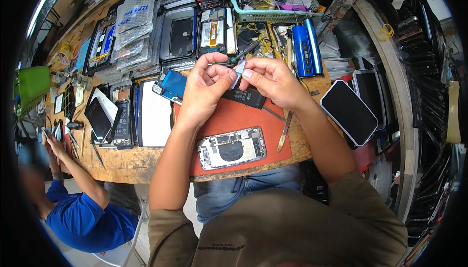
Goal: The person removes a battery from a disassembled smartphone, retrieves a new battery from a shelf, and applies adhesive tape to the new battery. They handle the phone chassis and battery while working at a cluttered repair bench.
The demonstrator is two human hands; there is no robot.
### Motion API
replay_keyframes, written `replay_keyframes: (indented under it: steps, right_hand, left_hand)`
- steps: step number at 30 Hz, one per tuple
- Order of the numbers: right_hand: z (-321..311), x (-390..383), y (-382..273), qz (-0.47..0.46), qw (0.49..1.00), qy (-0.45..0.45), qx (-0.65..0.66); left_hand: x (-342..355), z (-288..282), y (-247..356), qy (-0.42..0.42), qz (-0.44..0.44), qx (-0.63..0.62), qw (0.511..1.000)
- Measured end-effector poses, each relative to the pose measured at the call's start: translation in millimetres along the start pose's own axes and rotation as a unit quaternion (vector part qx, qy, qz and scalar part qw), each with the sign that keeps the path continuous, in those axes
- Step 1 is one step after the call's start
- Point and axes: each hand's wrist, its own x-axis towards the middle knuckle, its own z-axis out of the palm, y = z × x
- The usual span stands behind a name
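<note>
My left hand [207, 84] and my right hand [273, 81] meet above an orange-red mat [278, 143]. Their fingertips pinch a small light-blue and white strip [238, 75], possibly adhesive film, from both sides. Just below them lies a black phone battery [251, 97], partly covered by the fingers. Nearer to me, an opened phone body [231, 148] rests on the mat with its inner parts bare and a dark round coil in its middle. A flat metal pry tool [284, 133] lies along the mat's right side.
Left of the mat sit a white panel [155, 116] and phone parts. Bubble-wrapped packs [134, 23] and opened devices fill the back, beside a mint basket [273, 9] of cables. Blue cylinders [306, 47] stand at right, near screens [348, 111]. A co-worker in blue [92, 218] sits at left.
</note>
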Motion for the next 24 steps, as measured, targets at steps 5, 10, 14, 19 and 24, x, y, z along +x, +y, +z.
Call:
replay_keyframes:
  steps: [5,10,14,19,24]
  right_hand:
    - [1,3,8,-0.045,0.999,-0.006,-0.017]
    - [3,4,15,-0.075,0.997,0.02,-0.031]
    - [5,3,15,-0.062,0.997,0.027,-0.023]
    - [4,3,11,-0.048,0.998,0.026,-0.029]
    - [5,2,12,-0.039,0.999,0.014,-0.033]
  left_hand:
    - [-1,0,1,0.002,-0.003,-0.002,1.0]
    - [-1,1,2,-0.001,-0.006,-0.008,1.0]
    - [-2,1,1,-0.007,0.005,0.001,1.0]
    - [0,-5,0,0.083,0.033,0.059,0.994]
    - [3,-9,0,0.081,0.131,0.2,0.968]
